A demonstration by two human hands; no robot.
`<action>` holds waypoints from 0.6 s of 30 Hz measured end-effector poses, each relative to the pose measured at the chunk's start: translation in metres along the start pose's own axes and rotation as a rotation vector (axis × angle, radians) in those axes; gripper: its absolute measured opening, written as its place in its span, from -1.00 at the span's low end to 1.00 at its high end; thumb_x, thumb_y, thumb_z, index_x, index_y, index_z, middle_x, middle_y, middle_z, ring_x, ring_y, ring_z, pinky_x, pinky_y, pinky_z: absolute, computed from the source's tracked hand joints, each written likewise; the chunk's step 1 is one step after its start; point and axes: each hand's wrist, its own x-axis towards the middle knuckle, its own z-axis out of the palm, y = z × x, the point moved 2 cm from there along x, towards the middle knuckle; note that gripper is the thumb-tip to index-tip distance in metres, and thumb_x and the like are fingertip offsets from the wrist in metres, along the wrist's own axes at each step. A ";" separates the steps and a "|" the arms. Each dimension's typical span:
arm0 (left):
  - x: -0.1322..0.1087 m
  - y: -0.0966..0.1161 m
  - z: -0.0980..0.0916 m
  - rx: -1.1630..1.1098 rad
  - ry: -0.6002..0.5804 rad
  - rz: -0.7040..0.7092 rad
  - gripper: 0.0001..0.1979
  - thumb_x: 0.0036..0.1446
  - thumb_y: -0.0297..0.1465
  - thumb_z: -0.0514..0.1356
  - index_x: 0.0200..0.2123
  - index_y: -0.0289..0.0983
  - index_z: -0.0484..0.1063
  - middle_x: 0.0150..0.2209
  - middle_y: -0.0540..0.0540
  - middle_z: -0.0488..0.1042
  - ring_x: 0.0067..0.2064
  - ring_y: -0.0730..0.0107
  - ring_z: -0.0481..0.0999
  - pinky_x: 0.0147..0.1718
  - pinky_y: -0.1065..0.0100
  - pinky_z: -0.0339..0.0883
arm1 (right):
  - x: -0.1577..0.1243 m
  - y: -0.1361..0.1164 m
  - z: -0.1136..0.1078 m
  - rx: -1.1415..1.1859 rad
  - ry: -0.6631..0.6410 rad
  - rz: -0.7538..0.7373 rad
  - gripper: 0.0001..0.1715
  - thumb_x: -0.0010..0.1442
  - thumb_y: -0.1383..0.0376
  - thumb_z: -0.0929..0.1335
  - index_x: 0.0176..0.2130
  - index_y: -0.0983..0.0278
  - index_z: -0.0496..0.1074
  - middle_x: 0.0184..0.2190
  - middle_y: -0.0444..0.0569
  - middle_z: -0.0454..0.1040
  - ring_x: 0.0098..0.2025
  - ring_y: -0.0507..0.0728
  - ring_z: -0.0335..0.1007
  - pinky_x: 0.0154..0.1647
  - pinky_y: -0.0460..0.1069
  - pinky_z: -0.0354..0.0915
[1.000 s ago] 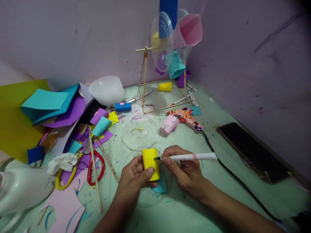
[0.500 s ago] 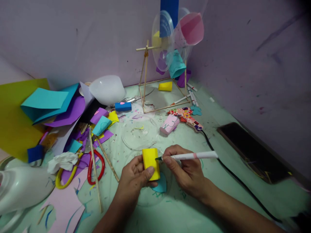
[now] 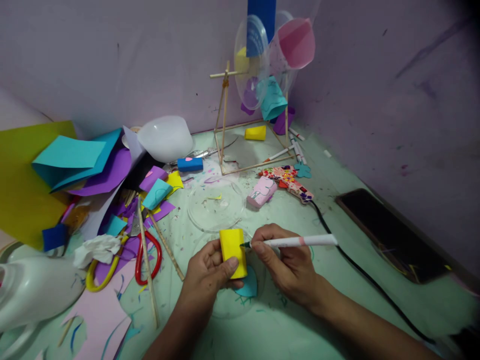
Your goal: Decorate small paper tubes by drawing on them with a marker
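Observation:
My left hand (image 3: pixel 210 272) is closed around a yellow paper roll (image 3: pixel 232 250), thumb on its front, holding it a little above the table. Between the fingers of my right hand (image 3: pixel 287 262) is a white marker (image 3: pixel 300 241) with a dark green tip. That tip is at the roll's right edge; whether it touches the paper I cannot tell. A turquoise paper piece (image 3: pixel 248 283) shows below the roll, partly covered by my left hand. Beyond my hands lie a clear plastic lid (image 3: pixel 216 206) and a pink roll (image 3: pixel 262 192) with drawn lines.
Scissors (image 3: pixel 138 260), sticks and paper scraps lie at left beside a white jug (image 3: pixel 37 292). A stick frame (image 3: pixel 225 120) with lids and paper cups stands at the back. A patterned glue gun (image 3: pixel 287 181), its black cord (image 3: pixel 360 265) and a phone (image 3: pixel 390 232) are at right.

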 end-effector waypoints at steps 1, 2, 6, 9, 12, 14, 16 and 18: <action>0.000 0.000 0.000 0.001 0.001 -0.001 -0.43 -0.21 -0.29 0.42 -0.11 -0.41 0.42 -0.31 -0.23 0.59 -0.39 0.25 0.55 -0.54 0.37 0.46 | 0.000 0.000 0.000 -0.002 0.002 -0.001 -0.88 0.16 0.40 0.29 -0.41 0.27 0.39 -0.54 -0.14 0.42 -0.56 -0.01 0.28 -0.56 -0.12 0.24; -0.001 0.001 0.000 0.001 0.001 0.000 -0.43 -0.21 -0.29 0.42 -0.10 -0.42 0.42 -0.31 -0.23 0.59 -0.39 0.26 0.55 -0.54 0.38 0.46 | 0.000 0.000 0.000 -0.004 0.003 -0.002 -0.87 0.16 0.40 0.29 -0.41 0.27 0.39 -0.55 -0.14 0.42 -0.56 -0.01 0.27 -0.56 -0.12 0.23; -0.001 0.001 0.000 0.003 0.007 -0.005 -0.43 -0.21 -0.29 0.42 -0.10 -0.42 0.42 -0.32 -0.22 0.59 -0.39 0.27 0.55 -0.54 0.39 0.46 | 0.000 0.000 0.001 -0.004 0.006 -0.004 -0.87 0.16 0.40 0.29 -0.42 0.27 0.39 -0.55 -0.13 0.42 -0.57 -0.01 0.27 -0.58 -0.12 0.23; 0.000 0.000 0.000 0.000 0.005 -0.004 -0.41 -0.22 -0.28 0.43 -0.10 -0.42 0.43 -0.32 -0.22 0.59 -0.39 0.26 0.55 -0.54 0.37 0.47 | 0.000 0.000 0.001 -0.006 0.001 0.002 -0.85 0.16 0.39 0.28 -0.43 0.27 0.39 -0.55 -0.12 0.42 -0.57 -0.01 0.27 -0.56 -0.11 0.25; 0.001 0.000 -0.001 -0.006 0.002 -0.001 -0.41 -0.24 -0.28 0.43 -0.11 -0.41 0.43 -0.32 -0.23 0.59 -0.39 0.25 0.55 -0.54 0.37 0.46 | 0.000 -0.001 0.001 -0.020 -0.001 0.006 -0.85 0.16 0.38 0.28 -0.44 0.27 0.38 -0.56 -0.12 0.42 -0.58 -0.01 0.26 -0.57 -0.10 0.25; 0.001 0.000 0.000 -0.003 0.003 -0.003 -0.42 -0.23 -0.28 0.43 -0.11 -0.40 0.44 -0.31 -0.23 0.59 -0.39 0.24 0.55 -0.54 0.37 0.45 | 0.001 -0.001 0.001 -0.028 -0.003 0.002 -0.85 0.16 0.38 0.28 -0.44 0.27 0.38 -0.57 -0.12 0.42 -0.59 -0.01 0.25 -0.58 -0.11 0.24; 0.000 0.000 0.000 0.005 0.007 -0.005 -0.42 -0.23 -0.28 0.43 -0.11 -0.40 0.44 -0.31 -0.23 0.59 -0.38 0.23 0.55 -0.53 0.36 0.46 | 0.001 -0.001 0.001 -0.039 -0.004 -0.003 -0.86 0.16 0.38 0.28 -0.43 0.26 0.38 -0.56 -0.12 0.42 -0.58 -0.01 0.26 -0.58 -0.11 0.23; 0.000 0.001 0.000 0.012 0.006 -0.007 -0.42 -0.22 -0.28 0.42 -0.10 -0.40 0.43 -0.31 -0.23 0.59 -0.37 0.23 0.56 -0.53 0.36 0.46 | 0.001 -0.001 0.001 -0.050 -0.007 -0.005 -0.86 0.16 0.39 0.28 -0.43 0.26 0.38 -0.56 -0.12 0.42 -0.58 -0.01 0.26 -0.59 -0.11 0.23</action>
